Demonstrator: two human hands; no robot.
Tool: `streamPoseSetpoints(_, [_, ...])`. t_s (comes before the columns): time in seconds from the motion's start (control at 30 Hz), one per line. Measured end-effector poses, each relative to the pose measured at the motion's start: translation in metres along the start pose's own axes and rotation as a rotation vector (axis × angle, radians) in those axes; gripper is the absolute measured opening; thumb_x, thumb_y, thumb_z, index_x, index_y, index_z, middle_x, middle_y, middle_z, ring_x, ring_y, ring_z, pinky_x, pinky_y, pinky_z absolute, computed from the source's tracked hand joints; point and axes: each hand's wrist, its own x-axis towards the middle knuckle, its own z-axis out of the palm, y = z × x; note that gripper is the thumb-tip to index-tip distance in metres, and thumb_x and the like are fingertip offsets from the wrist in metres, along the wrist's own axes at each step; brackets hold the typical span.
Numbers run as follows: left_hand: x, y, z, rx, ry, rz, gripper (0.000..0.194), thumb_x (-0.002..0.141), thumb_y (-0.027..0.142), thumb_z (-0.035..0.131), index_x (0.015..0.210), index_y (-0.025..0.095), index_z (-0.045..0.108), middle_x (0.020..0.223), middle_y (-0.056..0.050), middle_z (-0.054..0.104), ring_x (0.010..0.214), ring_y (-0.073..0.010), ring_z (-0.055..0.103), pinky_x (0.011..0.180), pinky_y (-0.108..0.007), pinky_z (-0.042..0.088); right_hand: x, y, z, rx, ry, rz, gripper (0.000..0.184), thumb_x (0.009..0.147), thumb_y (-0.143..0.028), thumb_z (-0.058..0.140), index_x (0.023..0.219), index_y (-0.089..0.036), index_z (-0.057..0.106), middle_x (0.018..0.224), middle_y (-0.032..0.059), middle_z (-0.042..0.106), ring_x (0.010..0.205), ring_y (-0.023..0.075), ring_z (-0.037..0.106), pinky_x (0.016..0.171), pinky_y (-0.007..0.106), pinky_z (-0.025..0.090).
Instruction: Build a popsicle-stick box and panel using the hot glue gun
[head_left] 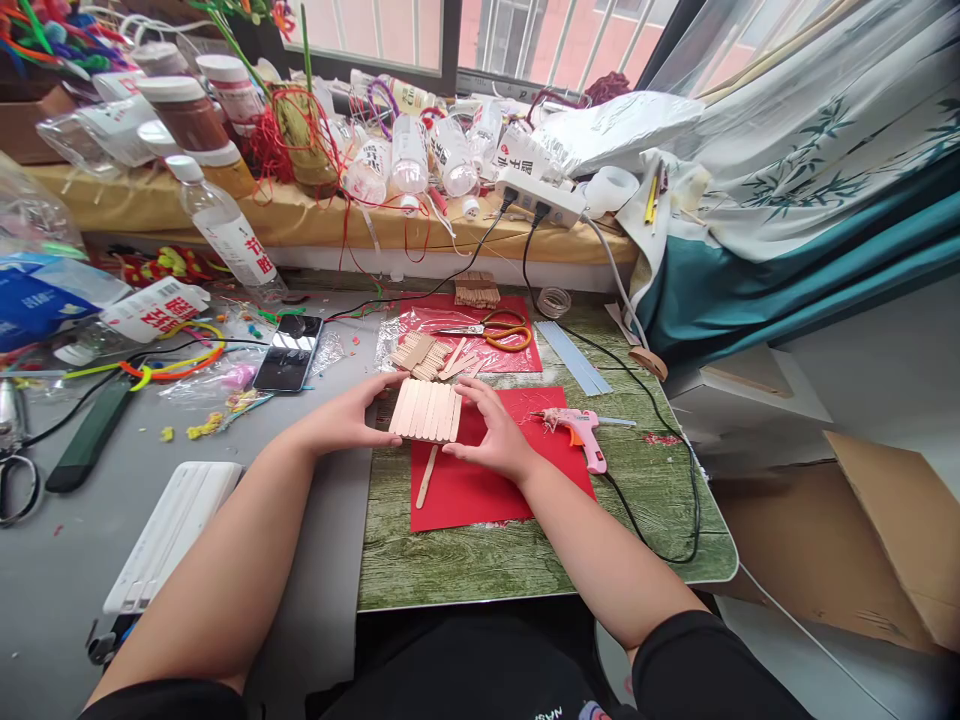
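Observation:
Both my hands hold a flat panel of wooden craft sticks [426, 410] laid side by side, just above a red paper sheet [487, 480]. My left hand [352, 413] grips the panel's left edge, thumb on top. My right hand [491, 432] pinches its right edge with curled fingers. A single loose stick [427, 477] lies on the red sheet under the panel. More loose sticks [431, 356] are piled behind, on a second red sheet [517, 355].
A pink glue gun [581, 430] lies right of my right hand, its black cord looping across the green board [525, 560]. Orange scissors [502, 332], a phone [289, 352], a white case [176, 530], bottles and pipe cleaners crowd the back and left. Cardboard [885, 540] lies at the right.

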Motion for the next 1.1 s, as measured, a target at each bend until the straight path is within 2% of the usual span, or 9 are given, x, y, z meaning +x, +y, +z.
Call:
streamPoseSetpoints(0.27, [0.0, 0.002, 0.0, 0.0, -0.021, -0.002, 0.114, 0.073, 0.052, 0.09, 0.167, 0.035, 0.029, 0.171, -0.011, 0.038, 0.152, -0.0349, 0.045, 0.126, -0.055, 0.04, 0.001, 0.002, 0.0, -0.001, -0.004, 0.001, 0.086, 0.079, -0.047, 0.09, 0.154, -0.034, 0.049, 0.164, 0.011, 0.045, 0.156, 0.032, 0.038, 0.128, 0.058, 0.034])
streamPoseSetpoints(0.43, [0.001, -0.001, 0.002, 0.039, -0.004, 0.01, 0.111, 0.073, 0.053, 0.09, 0.166, 0.037, 0.031, 0.172, -0.009, 0.036, 0.155, -0.0355, 0.041, 0.127, -0.054, 0.038, 0.001, 0.001, 0.0, 0.001, 0.001, -0.002, 0.085, 0.079, -0.047, 0.091, 0.153, -0.033, 0.051, 0.163, 0.0116, 0.046, 0.155, 0.0325, 0.04, 0.127, 0.057, 0.035])
streamPoseSetpoints(0.63, [0.002, -0.002, 0.002, 0.052, -0.008, 0.009, 0.109, 0.074, 0.054, 0.089, 0.165, 0.037, 0.033, 0.171, -0.009, 0.038, 0.154, -0.035, 0.043, 0.127, -0.053, 0.039, 0.001, 0.002, 0.001, 0.002, 0.003, -0.005, 0.085, 0.079, -0.047, 0.091, 0.153, -0.033, 0.051, 0.163, 0.0113, 0.045, 0.154, 0.0321, 0.041, 0.128, 0.057, 0.034])
streamPoseSetpoints(0.87, [0.001, 0.001, 0.003, 0.014, 0.008, 0.014, 0.115, 0.071, 0.056, 0.09, 0.167, 0.037, 0.029, 0.172, -0.009, 0.036, 0.155, -0.0353, 0.042, 0.126, -0.052, 0.04, 0.0, 0.002, 0.0, -0.006, 0.0, 0.002, 0.087, 0.078, -0.048, 0.091, 0.153, -0.034, 0.051, 0.165, 0.0116, 0.043, 0.156, 0.0333, 0.038, 0.128, 0.059, 0.033])
streamPoseSetpoints(0.97, [0.002, 0.009, 0.003, 0.06, 0.083, 0.054, 0.101, 0.08, 0.058, 0.083, 0.165, 0.034, 0.034, 0.17, -0.011, 0.039, 0.155, -0.0356, 0.041, 0.126, -0.053, 0.04, 0.0, 0.001, 0.0, -0.003, 0.002, 0.004, 0.088, 0.077, -0.048, 0.091, 0.153, -0.034, 0.05, 0.165, 0.012, 0.042, 0.156, 0.0331, 0.038, 0.127, 0.058, 0.036])
streamPoseSetpoints(1.03, [0.002, 0.017, 0.004, 0.154, 0.165, 0.114, 0.087, 0.087, 0.057, 0.077, 0.161, 0.032, 0.041, 0.168, -0.01, 0.042, 0.156, -0.035, 0.039, 0.128, -0.055, 0.035, -0.001, 0.001, 0.0, 0.001, 0.005, -0.006, 0.088, 0.077, -0.048, 0.091, 0.154, -0.034, 0.05, 0.165, 0.0119, 0.042, 0.156, 0.033, 0.038, 0.126, 0.058, 0.037])
streamPoseSetpoints(1.1, [0.003, 0.024, 0.005, 0.24, 0.212, 0.168, 0.082, 0.088, 0.057, 0.076, 0.159, 0.031, 0.044, 0.166, -0.01, 0.044, 0.155, -0.0347, 0.039, 0.13, -0.055, 0.031, -0.001, 0.001, 0.0, -0.002, 0.008, -0.015, 0.088, 0.077, -0.048, 0.091, 0.154, -0.035, 0.049, 0.165, 0.0113, 0.042, 0.156, 0.0329, 0.038, 0.126, 0.058, 0.037])
